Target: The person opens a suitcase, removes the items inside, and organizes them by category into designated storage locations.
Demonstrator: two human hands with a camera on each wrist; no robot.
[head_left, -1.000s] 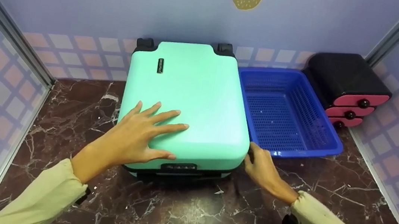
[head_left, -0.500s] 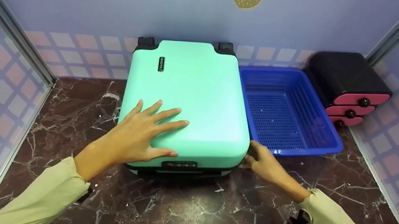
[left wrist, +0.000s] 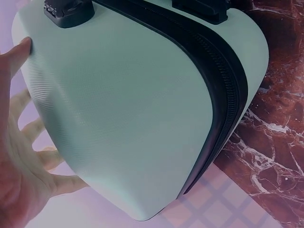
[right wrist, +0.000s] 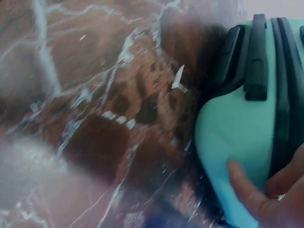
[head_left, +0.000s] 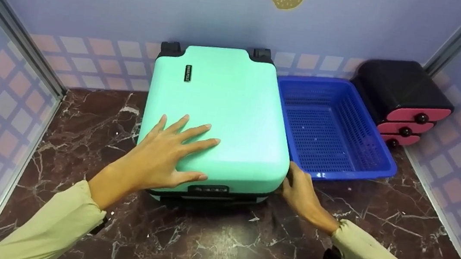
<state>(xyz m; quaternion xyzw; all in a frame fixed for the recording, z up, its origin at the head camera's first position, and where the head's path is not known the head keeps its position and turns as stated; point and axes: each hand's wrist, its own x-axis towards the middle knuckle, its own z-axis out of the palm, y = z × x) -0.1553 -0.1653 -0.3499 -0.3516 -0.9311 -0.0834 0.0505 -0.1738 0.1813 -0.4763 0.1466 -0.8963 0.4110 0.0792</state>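
Note:
A mint-green hard-shell suitcase (head_left: 234,99) lies flat on the dark marbled surface, its wheels toward the back wall. My left hand (head_left: 155,160) rests on the lid near the front left, fingers spread and straight. Just in front of that thumb is a black combination lock (head_left: 208,188). At the front right corner, my right hand (head_left: 303,196) has its fingers curled at the black zipper (right wrist: 281,99). A small metallic zipper pull (right wrist: 281,196) glints between those fingers, mostly hidden by them. In the left wrist view, the zipper band (left wrist: 223,80) runs along the suitcase's side.
A blue perforated plastic basket (head_left: 325,131) stands right beside the suitcase. Behind it on the right is a black drawer unit (head_left: 404,88) with pink fronts. Patterned walls enclose the back and both sides. Marbled surface (head_left: 217,249) extends in front.
My right hand has shifted slightly at the suitcase's front right corner, its wrist turning out and back. The left hand has stayed on the lid. The head view has shifted a little.

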